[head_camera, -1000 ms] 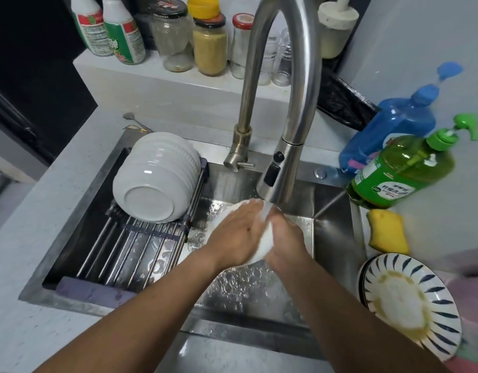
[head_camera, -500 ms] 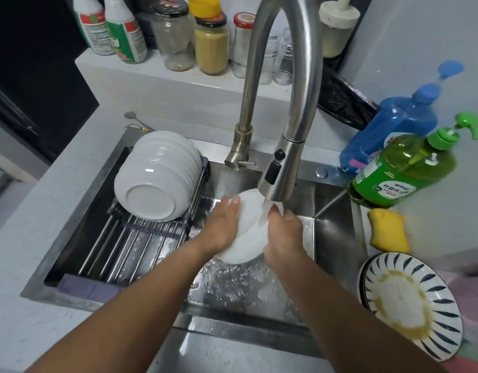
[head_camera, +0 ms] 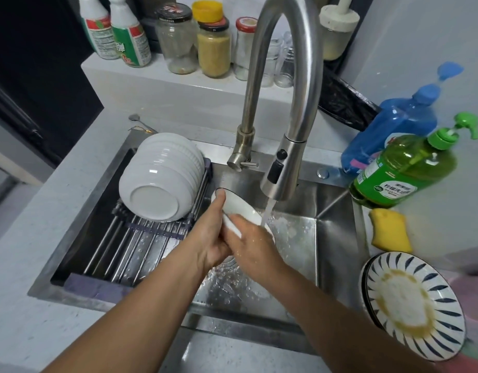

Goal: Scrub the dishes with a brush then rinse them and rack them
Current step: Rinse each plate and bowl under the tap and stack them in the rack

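I hold a white plate (head_camera: 239, 207) with a dark rim tilted on edge over the sink (head_camera: 334, 227), under the running faucet (head_camera: 279, 181). My left hand (head_camera: 212, 238) grips its left side, thumb up near the rim. My right hand (head_camera: 250, 244) lies over the plate's lower right face, fingers against it. Water hits the plate's right edge. A stack of white bowls (head_camera: 158, 179) lies on its side on the roll-up rack (head_camera: 119, 246) over the sink's left half. No brush is in view.
Dirty blue-striped plates (head_camera: 412, 305) are stacked on the counter at right, beside a yellow sponge (head_camera: 391, 230). Green (head_camera: 404, 170) and blue (head_camera: 394, 130) soap bottles stand behind them. Jars and bottles line the back ledge (head_camera: 157, 76).
The plate has turned from flat under both hands to tilted up on edge and shifted left. My left hand moved to its left side; my right hand slid onto its lower face.
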